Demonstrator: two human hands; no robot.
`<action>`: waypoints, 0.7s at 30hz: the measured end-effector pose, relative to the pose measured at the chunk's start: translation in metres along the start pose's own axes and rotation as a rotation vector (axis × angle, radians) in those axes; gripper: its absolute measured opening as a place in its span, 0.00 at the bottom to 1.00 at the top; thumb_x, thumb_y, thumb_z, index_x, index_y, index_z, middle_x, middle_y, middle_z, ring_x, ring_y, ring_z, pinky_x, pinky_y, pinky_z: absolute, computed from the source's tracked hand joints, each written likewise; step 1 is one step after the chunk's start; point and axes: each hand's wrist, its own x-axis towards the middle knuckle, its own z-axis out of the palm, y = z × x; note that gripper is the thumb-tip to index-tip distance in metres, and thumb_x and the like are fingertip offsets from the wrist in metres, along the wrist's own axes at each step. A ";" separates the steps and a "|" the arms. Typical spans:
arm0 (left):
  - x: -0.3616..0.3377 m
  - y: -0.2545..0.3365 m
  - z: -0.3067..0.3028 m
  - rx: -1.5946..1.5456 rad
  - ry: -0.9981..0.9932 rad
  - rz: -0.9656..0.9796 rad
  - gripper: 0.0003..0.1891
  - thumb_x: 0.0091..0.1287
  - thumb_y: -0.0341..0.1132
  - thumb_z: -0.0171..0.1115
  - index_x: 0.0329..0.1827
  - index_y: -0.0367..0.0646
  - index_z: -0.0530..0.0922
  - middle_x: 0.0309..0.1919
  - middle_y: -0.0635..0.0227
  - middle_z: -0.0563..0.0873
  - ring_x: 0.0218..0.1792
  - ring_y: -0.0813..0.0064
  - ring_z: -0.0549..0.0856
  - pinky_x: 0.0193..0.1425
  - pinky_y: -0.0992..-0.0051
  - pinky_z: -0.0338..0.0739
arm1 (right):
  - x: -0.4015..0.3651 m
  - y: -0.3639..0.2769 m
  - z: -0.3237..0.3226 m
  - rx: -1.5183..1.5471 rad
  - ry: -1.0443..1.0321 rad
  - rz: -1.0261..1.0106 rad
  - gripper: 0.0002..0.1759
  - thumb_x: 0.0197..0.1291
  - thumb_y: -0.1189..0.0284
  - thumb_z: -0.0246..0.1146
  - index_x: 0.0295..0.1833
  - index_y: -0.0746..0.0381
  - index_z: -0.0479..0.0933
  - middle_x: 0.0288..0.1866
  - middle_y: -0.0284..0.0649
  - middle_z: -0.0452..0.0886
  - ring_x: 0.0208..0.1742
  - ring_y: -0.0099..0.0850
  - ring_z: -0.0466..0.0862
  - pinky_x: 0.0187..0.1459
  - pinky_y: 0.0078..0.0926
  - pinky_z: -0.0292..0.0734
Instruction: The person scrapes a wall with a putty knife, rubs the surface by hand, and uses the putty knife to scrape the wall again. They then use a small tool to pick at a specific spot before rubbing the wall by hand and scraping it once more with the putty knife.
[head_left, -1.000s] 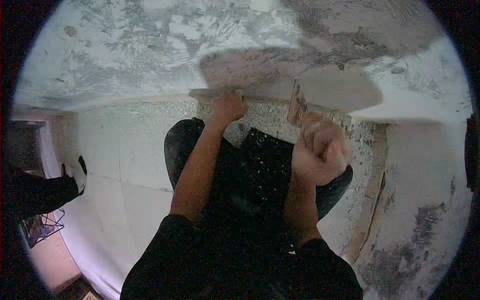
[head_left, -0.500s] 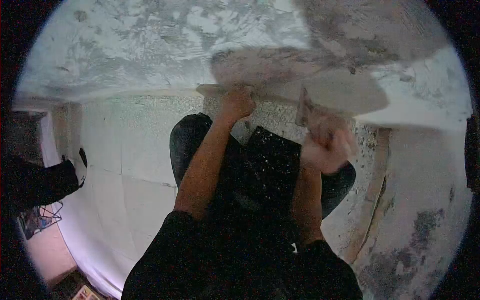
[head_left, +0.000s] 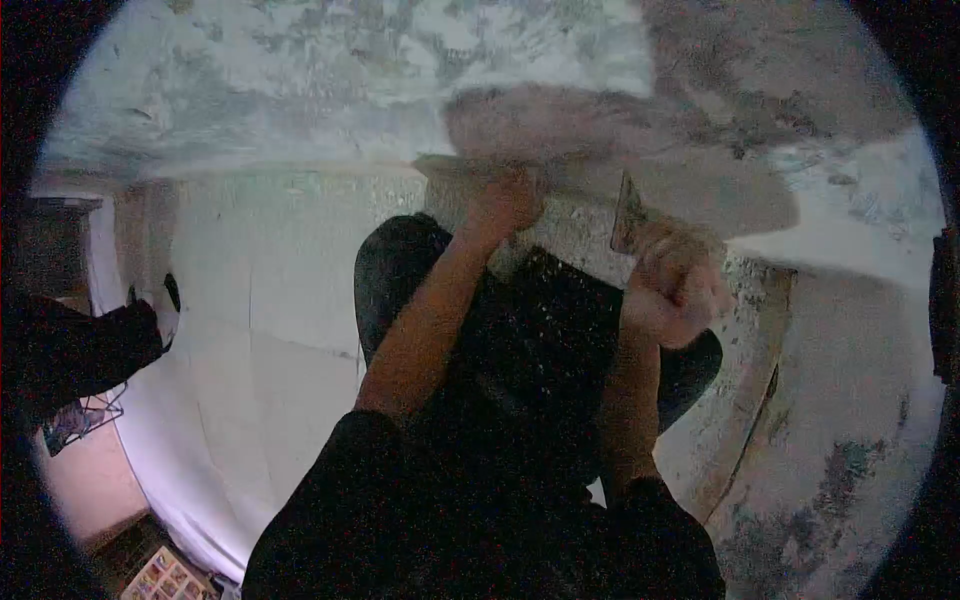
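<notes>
"What fills your view?"

"I see a mottled grey-white rough wall (head_left: pixel 330 90), a pale, speckled floor (head_left: pixel 230 290), then dark-clothed bent knees (head_left: pixel 395 270)."

"The hands?"

"Right hand (head_left: pixel 678 285) closed, blurred, gripping a thin, flat, brownish blade (head_left: pixel 626 215) near the wall's base, between both hands. Left hand (head_left: pixel 507 208) curled shut by the wall's foot; I can't tell whether it holds anything."

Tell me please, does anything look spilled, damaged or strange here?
Yes: pale specks dot the dark clothing over the lap, like spatter, and the surface at far right shows dark, uneven blotches, perhaps stains or damage.
</notes>
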 end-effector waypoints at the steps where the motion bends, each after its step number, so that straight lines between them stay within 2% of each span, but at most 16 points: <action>1: 0.003 -0.007 0.012 0.023 -0.022 0.052 0.17 0.55 0.37 0.53 0.46 0.38 0.74 0.42 0.49 0.79 0.47 0.52 0.77 0.52 0.59 0.71 | -0.001 0.002 0.003 -0.421 -0.052 -0.278 0.10 0.44 0.75 0.55 0.34 0.68 0.74 0.28 0.44 0.74 0.30 0.37 0.74 0.36 0.31 0.70; 2: -0.002 0.000 -0.001 0.023 -0.023 0.057 0.17 0.55 0.37 0.53 0.46 0.38 0.74 0.42 0.49 0.79 0.47 0.52 0.77 0.52 0.59 0.71 | 0.007 0.005 0.007 -0.831 -0.110 -0.587 0.10 0.45 0.75 0.55 0.33 0.69 0.74 0.25 0.43 0.73 0.27 0.35 0.73 0.33 0.29 0.70; 3: -0.010 0.010 -0.025 0.013 -0.044 -0.002 0.17 0.56 0.37 0.53 0.46 0.38 0.74 0.42 0.49 0.79 0.46 0.52 0.78 0.52 0.59 0.71 | 0.019 0.043 -0.019 -1.208 -0.027 -1.175 0.09 0.45 0.75 0.56 0.31 0.70 0.74 0.21 0.42 0.71 0.22 0.32 0.71 0.31 0.25 0.69; 4: -0.013 0.014 -0.040 0.001 -0.060 -0.065 0.17 0.56 0.37 0.53 0.46 0.38 0.74 0.42 0.49 0.79 0.46 0.52 0.78 0.52 0.59 0.71 | 0.019 0.043 -0.010 -1.207 -0.024 -1.186 0.09 0.45 0.75 0.56 0.31 0.70 0.74 0.21 0.42 0.71 0.22 0.32 0.71 0.31 0.25 0.69; 6: -0.011 0.004 -0.034 -0.004 -0.046 -0.066 0.17 0.57 0.38 0.52 0.46 0.37 0.74 0.43 0.50 0.79 0.46 0.53 0.78 0.52 0.59 0.71 | 0.000 0.034 0.003 -0.679 -0.005 -0.679 0.08 0.46 0.74 0.56 0.29 0.68 0.75 0.18 0.39 0.70 0.19 0.32 0.69 0.29 0.25 0.67; 7: -0.014 0.001 -0.028 -0.027 -0.060 -0.082 0.17 0.57 0.39 0.52 0.46 0.37 0.74 0.43 0.50 0.79 0.47 0.54 0.78 0.52 0.58 0.71 | -0.003 -0.002 0.023 -0.008 -0.135 -0.248 0.07 0.48 0.74 0.54 0.25 0.66 0.73 0.17 0.36 0.70 0.18 0.28 0.68 0.24 0.22 0.63; 8: -0.005 0.001 -0.032 -0.031 -0.044 -0.089 0.17 0.57 0.39 0.52 0.46 0.37 0.74 0.43 0.50 0.79 0.47 0.54 0.78 0.52 0.58 0.71 | 0.005 0.002 0.024 -0.003 -0.152 -0.252 0.07 0.48 0.74 0.54 0.25 0.66 0.73 0.17 0.36 0.70 0.18 0.28 0.68 0.24 0.22 0.63; 10: -0.008 0.002 -0.030 0.016 -0.155 -0.165 0.17 0.58 0.39 0.50 0.46 0.37 0.74 0.45 0.51 0.78 0.49 0.55 0.77 0.53 0.58 0.70 | 0.006 0.021 0.019 -0.923 -0.017 -0.754 0.11 0.51 0.72 0.51 0.21 0.65 0.70 0.16 0.34 0.69 0.16 0.22 0.64 0.19 0.20 0.58; 11: -0.012 0.002 -0.030 0.020 -0.157 -0.154 0.17 0.58 0.39 0.50 0.46 0.37 0.74 0.45 0.51 0.78 0.49 0.55 0.77 0.53 0.58 0.70 | 0.020 0.037 0.013 -1.110 -0.083 -0.969 0.10 0.51 0.74 0.52 0.19 0.63 0.68 0.15 0.36 0.69 0.15 0.22 0.65 0.16 0.20 0.56; 12: -0.015 0.003 -0.030 0.040 -0.087 -0.142 0.17 0.58 0.38 0.50 0.47 0.38 0.74 0.45 0.51 0.78 0.50 0.55 0.77 0.53 0.58 0.70 | 0.020 0.043 0.002 -1.106 -0.075 -0.986 0.10 0.51 0.74 0.52 0.19 0.63 0.68 0.15 0.36 0.69 0.15 0.22 0.65 0.16 0.20 0.56; 14: -0.017 0.001 -0.034 0.060 -0.017 -0.138 0.17 0.58 0.37 0.50 0.47 0.38 0.74 0.46 0.52 0.78 0.50 0.55 0.76 0.53 0.58 0.70 | 0.006 0.026 0.015 -0.768 -0.197 -0.476 0.09 0.53 0.74 0.53 0.21 0.61 0.70 0.20 0.39 0.73 0.16 0.25 0.71 0.15 0.21 0.59; 15: -0.020 0.001 -0.032 0.084 -0.068 -0.133 0.17 0.58 0.37 0.49 0.47 0.38 0.73 0.46 0.51 0.78 0.50 0.54 0.76 0.53 0.58 0.70 | -0.004 0.012 0.034 -0.785 -0.087 -0.616 0.10 0.53 0.74 0.52 0.21 0.63 0.69 0.18 0.39 0.72 0.15 0.26 0.71 0.14 0.21 0.60; 16: -0.014 0.002 -0.040 0.113 -0.091 -0.126 0.17 0.59 0.36 0.48 0.48 0.38 0.73 0.46 0.50 0.77 0.50 0.53 0.76 0.54 0.58 0.70 | 0.007 0.013 0.040 -0.772 -0.097 -0.630 0.10 0.53 0.74 0.52 0.21 0.63 0.69 0.18 0.39 0.72 0.15 0.26 0.71 0.14 0.21 0.60; 18: -0.019 0.008 -0.048 0.027 -0.146 -0.166 0.17 0.59 0.36 0.47 0.48 0.38 0.73 0.46 0.49 0.77 0.50 0.53 0.76 0.54 0.58 0.69 | 0.005 0.011 0.041 -0.969 -0.108 -1.070 0.10 0.53 0.75 0.50 0.21 0.64 0.70 0.15 0.39 0.71 0.13 0.27 0.70 0.14 0.22 0.61; 19: -0.020 0.013 -0.054 -0.057 -0.180 -0.194 0.17 0.59 0.35 0.46 0.47 0.37 0.73 0.46 0.48 0.77 0.50 0.52 0.76 0.54 0.57 0.69 | 0.001 0.015 0.036 -0.979 -0.096 -1.068 0.10 0.53 0.75 0.50 0.21 0.64 0.70 0.15 0.39 0.71 0.13 0.27 0.70 0.14 0.22 0.61; 21: -0.017 0.013 -0.053 0.010 -0.139 -0.164 0.17 0.59 0.36 0.45 0.48 0.37 0.73 0.46 0.48 0.77 0.50 0.52 0.76 0.54 0.57 0.69 | 0.003 0.042 0.021 -0.923 -0.163 -0.960 0.09 0.53 0.75 0.51 0.23 0.68 0.70 0.20 0.42 0.73 0.17 0.29 0.71 0.20 0.24 0.67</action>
